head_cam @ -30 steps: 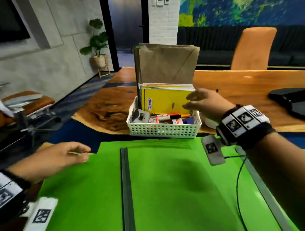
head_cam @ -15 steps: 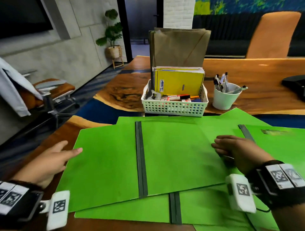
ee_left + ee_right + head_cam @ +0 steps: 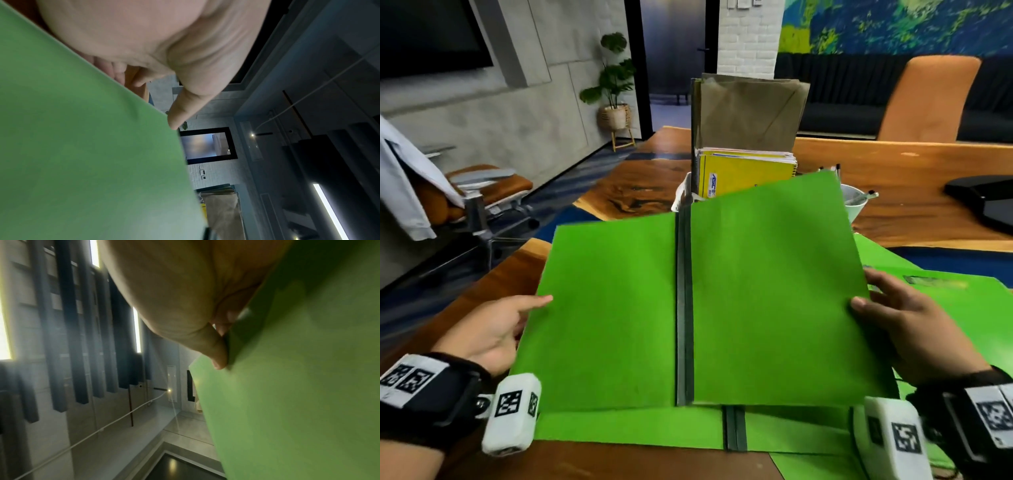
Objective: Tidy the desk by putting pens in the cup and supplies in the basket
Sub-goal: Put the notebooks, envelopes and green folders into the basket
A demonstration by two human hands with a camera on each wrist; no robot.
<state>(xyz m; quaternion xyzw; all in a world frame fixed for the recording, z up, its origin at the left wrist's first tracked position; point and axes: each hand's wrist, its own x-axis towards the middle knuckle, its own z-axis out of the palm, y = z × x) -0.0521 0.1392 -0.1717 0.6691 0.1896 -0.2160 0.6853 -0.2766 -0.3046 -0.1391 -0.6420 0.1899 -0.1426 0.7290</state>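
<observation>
An open green folder point(image 3: 756, 291) with a dark spine is held up off the desk, tilted toward me. My left hand point(image 3: 493, 327) pinches its left edge, thumb point(image 3: 185, 104) against the edge and fingers behind the folder point(image 3: 82, 162). My right hand point(image 3: 904, 322) pinches the right edge, thumb point(image 3: 213, 350) on the folder's point(image 3: 298, 386) top face. Behind the folder, a corner of the white basket point(image 3: 681, 195) shows, holding a yellow notebook point(image 3: 743, 174) and brown envelopes point(image 3: 750, 113). The white cup point(image 3: 854, 205) with pens point(image 3: 861, 196) stands right of the basket, partly hidden.
More green folders lie flat under the lifted one point(image 3: 637, 428) and to the right point(image 3: 979, 308). A black object point(image 3: 986, 202) sits at the desk's far right. An orange chair point(image 3: 928, 99) stands behind the desk, and an office chair point(image 3: 482, 192) at the left.
Both hands came to the folder's side edges and took hold. The folder has risen off the stack and tilted up, now hiding most of the basket.
</observation>
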